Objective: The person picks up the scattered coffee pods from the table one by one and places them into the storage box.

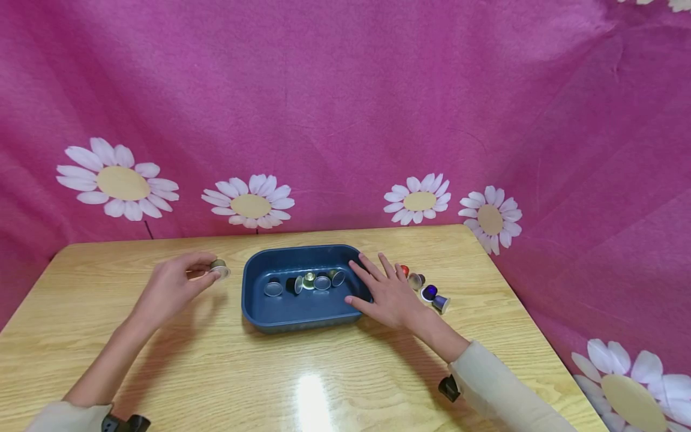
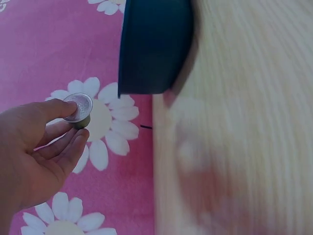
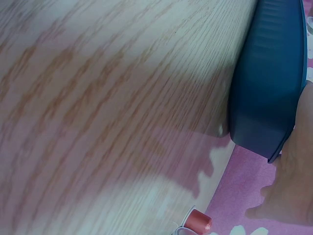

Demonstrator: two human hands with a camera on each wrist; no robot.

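Note:
In the head view my left hand (image 1: 174,283) pinches an olive-gold coffee capsule (image 1: 219,268) between thumb and fingers, left of a dark blue basin (image 1: 302,323). The left wrist view shows the capsule (image 2: 79,108) with its silvery lid under my thumb. Several coffee capsules lie in a row inside the basin, among them a gold-green capsule (image 1: 309,280) and a dark capsule (image 1: 294,285). My right hand (image 1: 391,294) is spread with straight fingers over the basin's right end. In the right wrist view it is beside the basin's rim, partly cut off.
Right of the basin, on the wooden table (image 1: 216,372), lie several more capsules: a red capsule (image 1: 405,270), a blue capsule (image 1: 429,292), a purple capsule (image 1: 440,303) and a brownish capsule (image 1: 415,281). A pink cloth (image 1: 335,120) with daisies hangs behind the table.

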